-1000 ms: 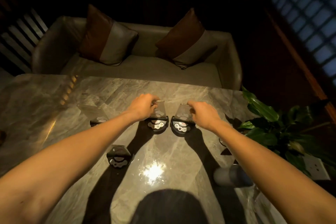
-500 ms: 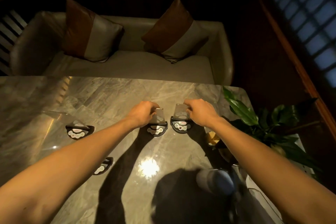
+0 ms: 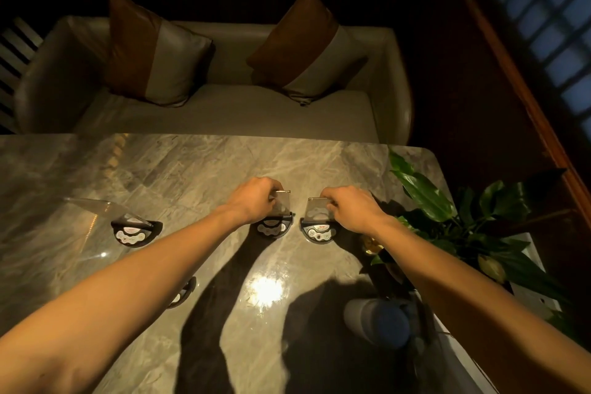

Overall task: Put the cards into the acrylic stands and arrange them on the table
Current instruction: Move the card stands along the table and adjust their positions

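We are pinching two clear acrylic stands on black half-round bases, left hand (image 3: 256,198) on one (image 3: 277,217), right hand (image 3: 350,206) on the other (image 3: 317,221), standing just beside each other on the grey marble table (image 3: 192,169).

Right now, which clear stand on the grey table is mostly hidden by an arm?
The near dark-based clear acrylic stand, peeking from behind the left forearm; the other three show fully.

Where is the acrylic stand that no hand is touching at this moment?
In the head view, the free acrylic stand sits on the marble table at the left, apart from the stand under the left hand.
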The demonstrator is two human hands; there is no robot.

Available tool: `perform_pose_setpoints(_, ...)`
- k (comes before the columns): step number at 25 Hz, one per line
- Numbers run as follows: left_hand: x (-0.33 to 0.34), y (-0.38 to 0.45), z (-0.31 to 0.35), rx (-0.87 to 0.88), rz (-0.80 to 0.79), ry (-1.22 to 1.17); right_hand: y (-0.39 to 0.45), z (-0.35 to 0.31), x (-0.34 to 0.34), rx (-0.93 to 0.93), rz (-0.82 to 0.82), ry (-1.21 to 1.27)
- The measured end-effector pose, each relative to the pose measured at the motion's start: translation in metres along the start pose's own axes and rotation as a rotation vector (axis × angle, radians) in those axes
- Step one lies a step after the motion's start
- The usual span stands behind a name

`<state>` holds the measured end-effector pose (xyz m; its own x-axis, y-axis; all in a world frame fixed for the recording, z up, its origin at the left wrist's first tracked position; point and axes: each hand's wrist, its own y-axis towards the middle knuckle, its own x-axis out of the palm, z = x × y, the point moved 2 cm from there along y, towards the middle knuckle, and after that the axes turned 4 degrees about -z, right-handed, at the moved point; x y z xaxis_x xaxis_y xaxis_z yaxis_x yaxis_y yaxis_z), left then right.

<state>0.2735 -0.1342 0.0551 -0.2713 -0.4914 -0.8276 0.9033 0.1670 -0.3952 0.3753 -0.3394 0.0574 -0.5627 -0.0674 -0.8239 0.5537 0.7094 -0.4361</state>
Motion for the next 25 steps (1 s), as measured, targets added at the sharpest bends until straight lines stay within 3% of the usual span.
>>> perform_pose_setpoints(6, -0.006, 0.004, 0.010, 0.057, 0.005, -0.014, -0.002, -0.004, -0.021, -0.016, 0.013, -0.011)
perform_pose_setpoints(13, -0.068, 0.051, 0.066, 0.116, 0.126, -0.078, 0.006, 0.014, -0.117, -0.027, 0.100, -0.075)
perform_pose_setpoints(20, -0.096, 0.125, 0.134, 0.157, 0.149, -0.099, 0.017, 0.089, -0.205, 0.009, 0.212, -0.053)
perform_pose_setpoints(25, -0.072, 0.184, 0.175, 0.139, 0.132, -0.099, 0.024, 0.174, -0.208, 0.103, 0.249, -0.001)
